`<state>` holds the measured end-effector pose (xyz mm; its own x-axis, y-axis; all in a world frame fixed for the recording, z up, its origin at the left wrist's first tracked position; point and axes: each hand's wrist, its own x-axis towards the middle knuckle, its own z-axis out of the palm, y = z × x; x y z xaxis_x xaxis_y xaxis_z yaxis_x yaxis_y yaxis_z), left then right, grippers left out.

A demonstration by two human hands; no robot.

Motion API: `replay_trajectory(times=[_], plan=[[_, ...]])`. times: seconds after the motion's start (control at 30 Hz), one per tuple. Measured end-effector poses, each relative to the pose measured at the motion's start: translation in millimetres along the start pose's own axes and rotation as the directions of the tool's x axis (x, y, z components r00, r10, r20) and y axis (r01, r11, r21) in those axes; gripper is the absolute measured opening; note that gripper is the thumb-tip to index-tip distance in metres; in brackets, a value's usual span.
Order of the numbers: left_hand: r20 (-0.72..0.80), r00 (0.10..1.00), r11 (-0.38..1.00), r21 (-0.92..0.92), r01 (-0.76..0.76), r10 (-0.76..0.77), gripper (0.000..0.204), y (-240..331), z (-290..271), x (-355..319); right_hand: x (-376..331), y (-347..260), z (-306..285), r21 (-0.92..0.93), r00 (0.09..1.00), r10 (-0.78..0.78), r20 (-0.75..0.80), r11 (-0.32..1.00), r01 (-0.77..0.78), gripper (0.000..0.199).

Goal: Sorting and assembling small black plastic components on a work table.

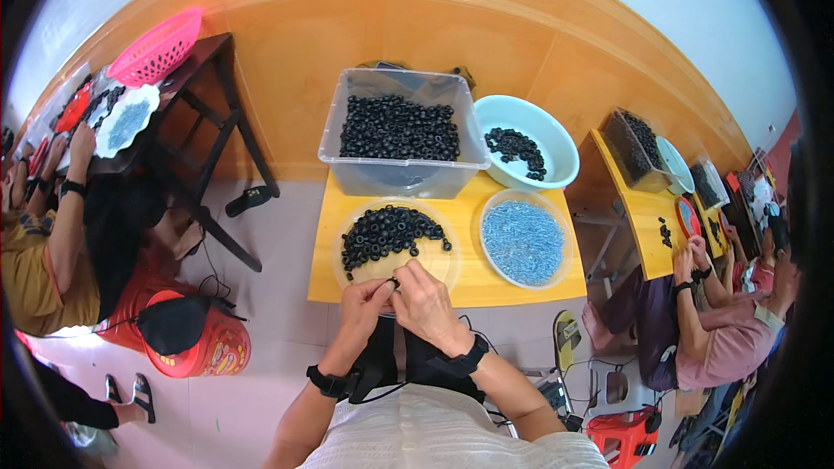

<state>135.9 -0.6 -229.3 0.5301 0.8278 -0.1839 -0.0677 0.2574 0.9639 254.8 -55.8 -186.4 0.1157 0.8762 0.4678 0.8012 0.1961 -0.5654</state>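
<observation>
White knit top (pixel 452 430) closest to the camera, then straight out to the work. Got left hand (pixel 367 302) and right hand (pixel 424 300) together, fingertips pinched on one small dark piece (pixel 394 284), over the near edge of a round clear tray (pixel 373 273). Looks like handling a single piece, probably at the fiddly stage; can't make out finer detail. Probably calls for a steady pinch and small finger movements next, no big reach.

Counting up: two hands, one piece between them, one tray with a heap of black rings (pixel 391 230) (way too many to count), one clear bin (pixel 408 181) with loads more, one pale blue bowl (pixel 560 152) with a smaller pile, one round dish (pixel 569 243) of slim light-blue bits (pixel 521 241), also uncountable. All gathered at one yellow tabletop (pixel 473 295).
</observation>
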Motion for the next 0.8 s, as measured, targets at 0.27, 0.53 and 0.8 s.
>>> replay_trajectory(times=[0.27,0.53,0.8], plan=[[-0.053,0.999,0.998,-0.061,-0.009,0.006,0.022,2,11,-2,-1,4,0,0.034,1.000,-0.016,-0.020,0.999,0.016,0.013],[-0.041,0.999,0.992,-0.124,-0.005,0.000,0.021,-6,15,-2,-8,11,1,0.011,1.000,-0.001,0.025,1.000,0.001,0.013],[-0.021,0.998,0.989,-0.143,0.049,-0.053,0.028,17,16,-6,2,35,-8,0.004,0.994,0.035,-0.103,0.999,-0.035,0.019]])
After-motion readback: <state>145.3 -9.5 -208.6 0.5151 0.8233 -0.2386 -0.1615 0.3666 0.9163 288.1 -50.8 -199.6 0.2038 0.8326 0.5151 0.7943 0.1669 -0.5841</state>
